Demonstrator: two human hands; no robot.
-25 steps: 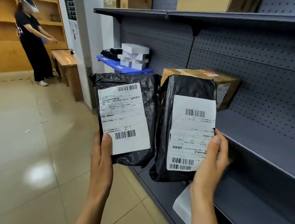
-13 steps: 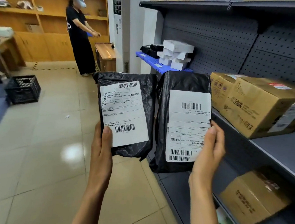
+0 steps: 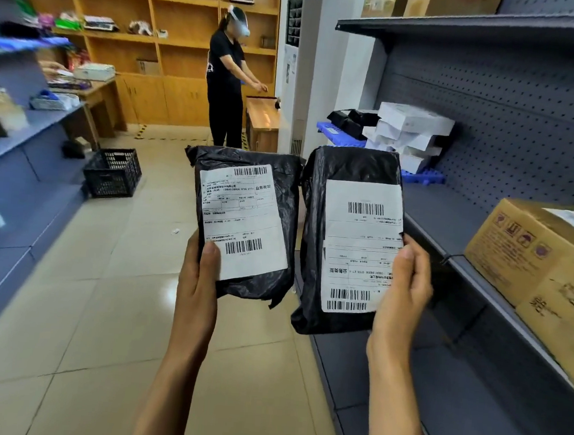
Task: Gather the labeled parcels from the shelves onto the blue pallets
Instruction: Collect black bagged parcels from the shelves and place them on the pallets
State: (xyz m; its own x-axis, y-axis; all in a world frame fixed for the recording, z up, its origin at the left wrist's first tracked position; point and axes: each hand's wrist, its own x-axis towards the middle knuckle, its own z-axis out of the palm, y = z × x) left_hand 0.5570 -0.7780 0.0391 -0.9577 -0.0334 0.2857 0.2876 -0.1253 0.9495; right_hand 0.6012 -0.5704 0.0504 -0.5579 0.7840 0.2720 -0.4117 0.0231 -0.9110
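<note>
Hands raised upright: left hand (image 3: 198, 279) grips left parcel (image 3: 244, 224), right hand (image 3: 401, 295) right parcel (image 3: 349, 239).

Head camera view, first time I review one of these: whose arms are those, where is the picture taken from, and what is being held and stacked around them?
There is no machine here. The camera sits on a person's head and looks forward and down, so the two bare arms are that person's own. The left hand grips one black parcel with a white barcode label; the right hand grips a second black parcel, whose label is turned upside down. Both are held up side by side over the tiled floor. Ahead on the right, a blue pallet carries white boxes and more black parcels. Cardboard boxes sit on the grey shelf at right. Another person stands farther back.
</note>
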